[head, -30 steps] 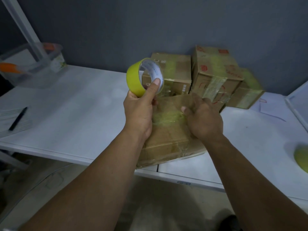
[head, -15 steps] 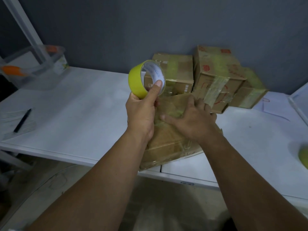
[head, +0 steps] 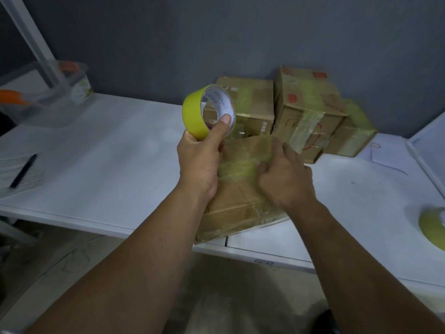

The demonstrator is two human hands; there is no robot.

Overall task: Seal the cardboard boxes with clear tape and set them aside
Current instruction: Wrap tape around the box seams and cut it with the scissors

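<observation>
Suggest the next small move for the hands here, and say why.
Probably tear the strip free: the left hand holds the tape roll lifted off the box, while the right hand presses the tape band already laid across its top.

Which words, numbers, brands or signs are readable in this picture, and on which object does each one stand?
No text can be read with certainty.
Blue print inside the core of the yellow tape roll, held in the left hand: too blurred.
Red stamps on the tall brown cardboard box at the back: too blurred.
Small labels on the brown cardboard box behind the roll: too small.
Label on the clear plastic tub: unreadable.
</observation>
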